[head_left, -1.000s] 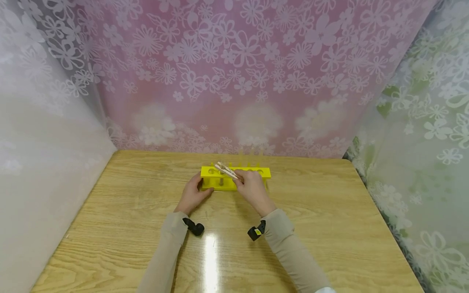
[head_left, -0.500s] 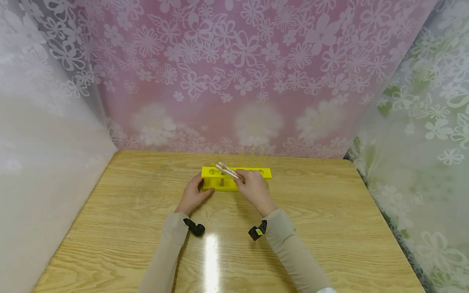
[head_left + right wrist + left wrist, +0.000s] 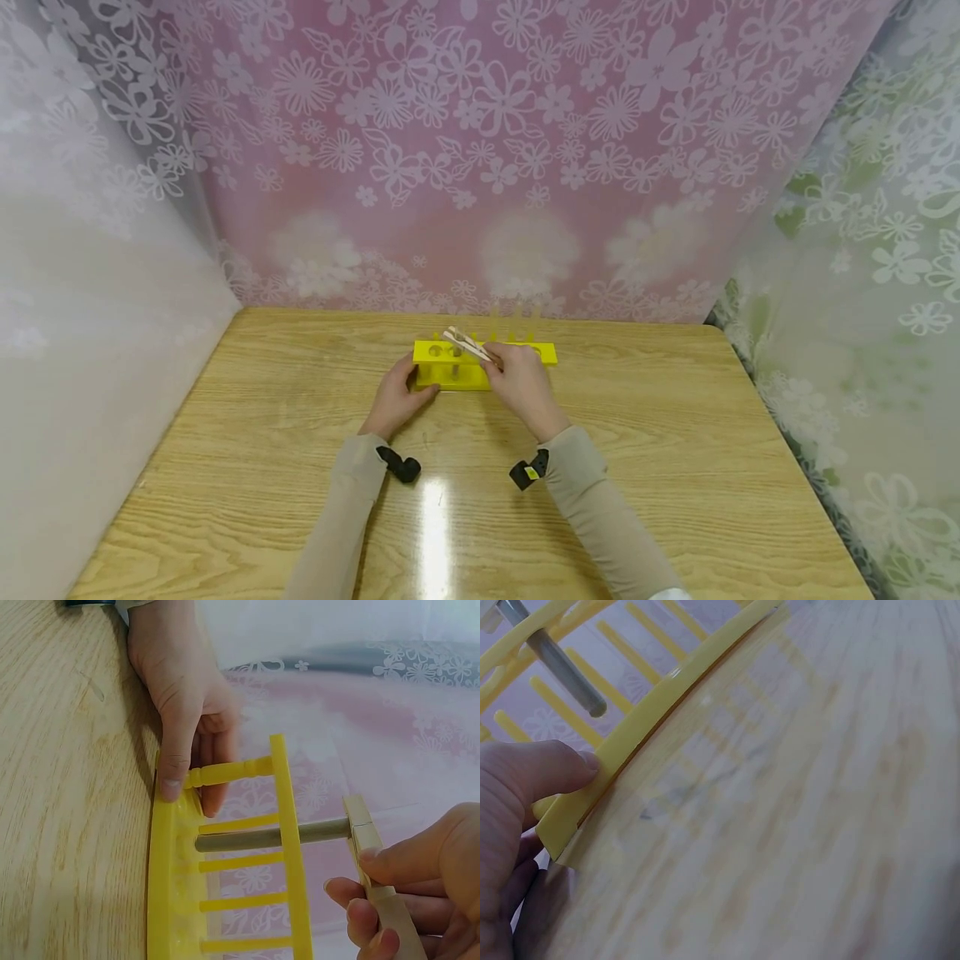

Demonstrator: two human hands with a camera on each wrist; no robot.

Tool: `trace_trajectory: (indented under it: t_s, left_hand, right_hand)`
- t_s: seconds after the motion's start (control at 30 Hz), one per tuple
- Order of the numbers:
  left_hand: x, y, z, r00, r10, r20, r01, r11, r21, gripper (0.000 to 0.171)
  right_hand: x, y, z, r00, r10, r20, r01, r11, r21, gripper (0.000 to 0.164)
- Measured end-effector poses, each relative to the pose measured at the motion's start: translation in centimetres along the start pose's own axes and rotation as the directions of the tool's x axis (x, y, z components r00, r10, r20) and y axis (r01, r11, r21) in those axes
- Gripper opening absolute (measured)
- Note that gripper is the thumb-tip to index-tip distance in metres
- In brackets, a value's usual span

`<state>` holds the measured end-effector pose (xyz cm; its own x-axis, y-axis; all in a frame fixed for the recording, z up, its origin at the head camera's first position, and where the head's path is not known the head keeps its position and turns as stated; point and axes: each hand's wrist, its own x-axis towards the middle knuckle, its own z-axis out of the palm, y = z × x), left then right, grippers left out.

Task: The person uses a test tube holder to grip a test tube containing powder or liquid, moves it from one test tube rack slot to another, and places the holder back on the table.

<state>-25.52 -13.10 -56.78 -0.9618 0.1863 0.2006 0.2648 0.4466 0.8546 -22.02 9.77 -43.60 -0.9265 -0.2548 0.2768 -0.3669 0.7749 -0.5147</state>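
Observation:
A yellow test tube rack [image 3: 546, 353] stands on the table. My left hand [image 3: 392, 400] grips its left end, the thumb on the base edge in the left wrist view. My right hand [image 3: 522, 385] holds a wooden test tube clamp [image 3: 467, 343] above the rack's top plate. In the right wrist view the clamp's jaws are at the upper end of a test tube [image 3: 322, 831] with greyish contents. This tube passes through a hole of the top plate. Its rounded bottom [image 3: 594, 706] hangs a little above the base in the left wrist view.
Pegs [image 3: 244, 900] line the rack's back, and several faint clear tubes [image 3: 517, 313] stand upright behind its right part. The wooden table [image 3: 660, 450] reaches back to a pink flowered curtain [image 3: 465, 167]. Pale flowered sheets hang at both sides.
The clamp in my right hand has risen very slightly and shifted a touch to the right. My left hand keeps its grip on the rack.

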Motion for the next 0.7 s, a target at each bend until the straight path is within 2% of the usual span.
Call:
trace_trajectory:
  t_s: [0.43, 0.7]
  left_hand:
    - [0.0, 0.1, 0.0, 1.0, -0.019, 0.005, 0.019, 1.0, -0.003, 0.061]
    - [0.0, 0.0, 0.0, 1.0, -0.026, 0.01, 0.026, 0.999, -0.018, 0.065]
  right_hand:
    - [0.1, -0.4, -0.5, 1.0, -0.012, -0.023, 0.012, 1.0, 0.003, 0.029]
    - [-0.1, -1.0, -1.1, 0.998, -0.048, -0.044, 0.047, 0.998, -0.029, 0.028]
